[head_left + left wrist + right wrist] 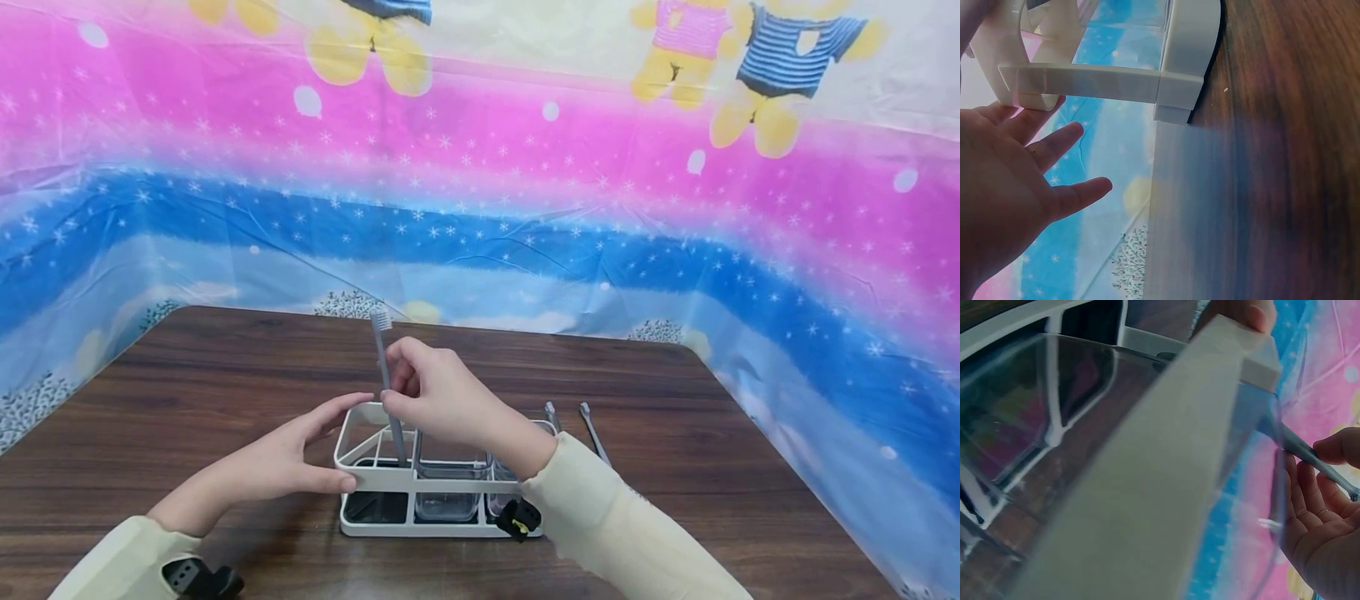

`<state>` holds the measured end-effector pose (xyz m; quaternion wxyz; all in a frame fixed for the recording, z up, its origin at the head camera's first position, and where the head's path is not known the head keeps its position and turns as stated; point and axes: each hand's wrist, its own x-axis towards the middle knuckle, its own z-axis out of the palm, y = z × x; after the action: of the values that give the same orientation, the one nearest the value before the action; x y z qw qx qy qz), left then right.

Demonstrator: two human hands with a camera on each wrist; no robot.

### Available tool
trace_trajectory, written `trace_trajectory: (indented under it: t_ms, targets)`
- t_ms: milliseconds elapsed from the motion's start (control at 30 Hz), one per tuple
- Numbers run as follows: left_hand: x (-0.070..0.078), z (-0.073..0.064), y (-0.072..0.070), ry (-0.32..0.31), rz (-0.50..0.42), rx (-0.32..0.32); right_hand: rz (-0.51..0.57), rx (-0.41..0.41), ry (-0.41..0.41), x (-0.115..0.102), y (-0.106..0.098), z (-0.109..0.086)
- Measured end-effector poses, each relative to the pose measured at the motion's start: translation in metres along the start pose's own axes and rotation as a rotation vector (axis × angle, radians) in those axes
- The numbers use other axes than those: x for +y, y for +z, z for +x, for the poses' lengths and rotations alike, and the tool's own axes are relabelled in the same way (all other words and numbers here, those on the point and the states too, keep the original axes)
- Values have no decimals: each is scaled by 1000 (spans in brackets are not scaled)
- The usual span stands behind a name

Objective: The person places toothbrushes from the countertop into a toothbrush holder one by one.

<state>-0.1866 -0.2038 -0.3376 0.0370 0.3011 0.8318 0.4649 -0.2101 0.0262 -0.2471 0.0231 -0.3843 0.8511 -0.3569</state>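
Observation:
A white toothbrush rack (382,479) with a black base stands on the table. My left hand (277,458) holds its left end, thumb against the front rail and forefinger at the far top corner; the other fingers (1082,194) spread beside the rack in the left wrist view. My right hand (446,396) pinches a grey toothbrush (385,367) between thumb and fingers. Bristles up and slightly tilted, the brush has its lower end inside the rack's left compartment. One clear cup (447,502) sits in the middle compartment, and another clear cup (498,502), partly hidden by my right wrist, sits to its right.
Two more grey toothbrushes lie behind the rack's right end: one (595,433) in plainer view, the other (551,412) mostly hidden. The brown wood-grain table (712,500) ends at a printed cloth backdrop (480,233) on its far side and flanks.

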Motion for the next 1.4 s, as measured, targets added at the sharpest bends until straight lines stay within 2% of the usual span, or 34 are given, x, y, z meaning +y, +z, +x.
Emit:
trace_trajectory:
  t_ms: [267,600,933,1233,1400]
  targets:
    - [0,-1,0,17,-5,-1,-37,-37,13,5,8,-4]
    - [1,0,-1,8,-24,-8,-53,-64,17,7,12,-8]
    - [2,0,-1,11,-24,-9,-61,-71,20,10,15,-10]
    - [2,0,0,-4,-27,-11,-99,-70,-14,12,17,-11]
    - [1,1,0,12,-22,-4,-92,-77,-3,12,19,-11]
